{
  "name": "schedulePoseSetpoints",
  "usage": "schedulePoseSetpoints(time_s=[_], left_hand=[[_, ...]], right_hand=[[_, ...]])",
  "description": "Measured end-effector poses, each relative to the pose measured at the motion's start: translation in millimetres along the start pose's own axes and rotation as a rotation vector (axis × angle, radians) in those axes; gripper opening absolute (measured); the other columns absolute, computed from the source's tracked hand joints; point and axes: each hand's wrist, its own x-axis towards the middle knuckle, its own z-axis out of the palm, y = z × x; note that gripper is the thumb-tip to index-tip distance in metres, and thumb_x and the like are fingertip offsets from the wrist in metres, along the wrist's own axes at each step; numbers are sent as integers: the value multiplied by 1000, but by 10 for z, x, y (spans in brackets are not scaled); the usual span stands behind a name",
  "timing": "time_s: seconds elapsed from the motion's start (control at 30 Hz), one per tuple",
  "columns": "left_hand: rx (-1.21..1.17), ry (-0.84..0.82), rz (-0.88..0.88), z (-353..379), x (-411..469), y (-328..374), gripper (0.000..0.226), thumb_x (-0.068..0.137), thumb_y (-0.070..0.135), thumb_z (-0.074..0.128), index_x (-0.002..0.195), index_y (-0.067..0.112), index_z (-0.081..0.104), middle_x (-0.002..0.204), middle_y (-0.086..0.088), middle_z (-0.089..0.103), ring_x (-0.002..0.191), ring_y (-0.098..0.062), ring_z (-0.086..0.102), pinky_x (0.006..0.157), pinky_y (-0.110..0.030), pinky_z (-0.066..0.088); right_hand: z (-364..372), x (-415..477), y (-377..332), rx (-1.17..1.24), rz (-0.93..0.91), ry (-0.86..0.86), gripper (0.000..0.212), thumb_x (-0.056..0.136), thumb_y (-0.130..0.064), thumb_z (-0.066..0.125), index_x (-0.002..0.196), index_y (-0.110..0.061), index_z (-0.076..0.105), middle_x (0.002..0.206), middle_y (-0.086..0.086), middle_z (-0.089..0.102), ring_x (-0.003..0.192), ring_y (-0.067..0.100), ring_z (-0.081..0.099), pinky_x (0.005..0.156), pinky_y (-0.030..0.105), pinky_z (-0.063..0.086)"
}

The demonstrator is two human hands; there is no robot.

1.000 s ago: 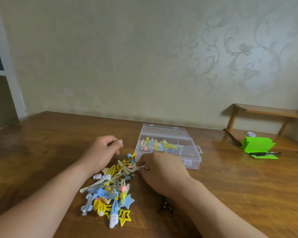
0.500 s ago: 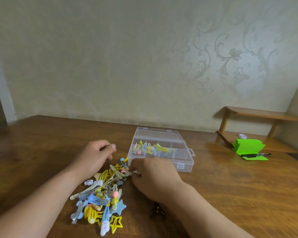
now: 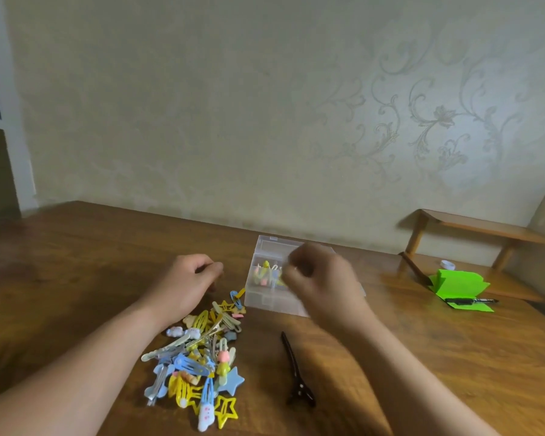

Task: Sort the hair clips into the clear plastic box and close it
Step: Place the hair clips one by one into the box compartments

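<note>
A big brown wooden table (image 3: 76, 272) fills the bottom of the view, and a pale wall with swirly flowers stands behind it. At the far right a small wooden shelf (image 3: 482, 229) sits on the table, with a bright green paper (image 3: 458, 283) and a black pen (image 3: 471, 300) in front of it. The clear plastic box (image 3: 266, 302) stands open near the middle of the table, with a few colorful clips inside. The right hand (image 3: 323, 283) is above the box, curled up and blurry, so I cannot tell if it holds a clip. The left hand (image 3: 183, 286) rests on the table just left of the box, with its fingers curled in loosely; I cannot tell if anything is in it. The pile of hair clips (image 3: 199, 354), yellow, blue and pink, lies on the table in front of the left hand. A black clip (image 3: 296, 372) lies alone to the right of the pile.
</note>
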Motion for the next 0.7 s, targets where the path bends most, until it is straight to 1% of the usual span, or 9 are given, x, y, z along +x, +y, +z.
schedulePoseSetpoints(time_s=[0.03, 0.1, 0.17, 0.23, 0.3, 0.4, 0.47, 0.57, 0.7], left_hand=[[-14, 1, -2, 1, 5, -3, 31, 109, 40, 58, 91, 25, 78, 86, 2, 76, 88, -19, 70, 87, -44, 56], [-29, -6, -5, -6, 18, -10, 31, 109, 39, 58, 90, 24, 77, 81, 3, 75, 84, -25, 70, 84, -47, 57], [-37, -10, -6, -11, 23, -14, 31, 108, 40, 58, 90, 23, 77, 81, 6, 75, 84, -30, 70, 84, -50, 58], [-37, -13, -11, -11, 17, -5, 31, 108, 39, 58, 91, 22, 77, 81, 3, 76, 86, -30, 71, 85, -49, 58], [-39, -10, -15, -14, 19, 3, 31, 109, 39, 58, 92, 22, 77, 84, 2, 76, 87, -29, 71, 87, -48, 58], [-23, -11, -19, -22, 4, 18, 32, 109, 41, 57, 93, 22, 77, 87, 2, 77, 88, -27, 71, 87, -47, 57], [-21, -12, -22, -26, -1, 24, 32, 109, 42, 56, 94, 21, 77, 88, 1, 77, 89, -27, 71, 87, -47, 57], [-17, -11, -18, -33, -11, 34, 32, 109, 41, 56, 96, 21, 77, 90, 2, 77, 89, -24, 70, 87, -44, 56], [-13, -11, -14, -32, -12, 33, 32, 110, 41, 55, 97, 21, 77, 89, 4, 76, 89, -21, 70, 86, -40, 55]], right_hand=[[-89, 120, 86, 19, 50, 59, 10, 92, -30, 68, 88, -23, 73, 77, -7, 71, 70, 5, 63, 65, 31, 51], [-241, 361, 286, -25, 159, 84, 17, 93, -30, 68, 84, -18, 74, 73, 1, 73, 63, 14, 62, 62, 30, 48], [-327, 576, 495, -83, 261, 25, 24, 96, -31, 67, 80, -16, 75, 74, 10, 75, 56, 18, 57, 58, 33, 46], [-349, 742, 661, -139, 328, -55, 25, 95, -27, 67, 76, -15, 77, 78, 15, 77, 57, 20, 57, 57, 36, 47], [-322, 856, 758, -208, 348, -147, 23, 92, -24, 68, 75, -13, 80, 81, 14, 78, 62, 22, 61, 59, 36, 51], [-242, 959, 811, -284, 352, -258, 13, 86, -19, 74, 77, -13, 82, 75, 5, 79, 68, 21, 70, 67, 37, 61], [-187, 1008, 821, -326, 373, -321, 9, 78, -15, 78, 77, -8, 82, 72, 4, 79, 64, 21, 68, 64, 37, 60], [-98, 1070, 833, -422, 381, -377, 22, 73, -15, 75, 85, 4, 80, 65, 8, 68, 59, 23, 58, 60, 34, 49], [-70, 1110, 848, -506, 398, -403, 21, 74, -18, 74, 82, 0, 80, 71, 11, 74, 63, 26, 65, 65, 33, 57]])
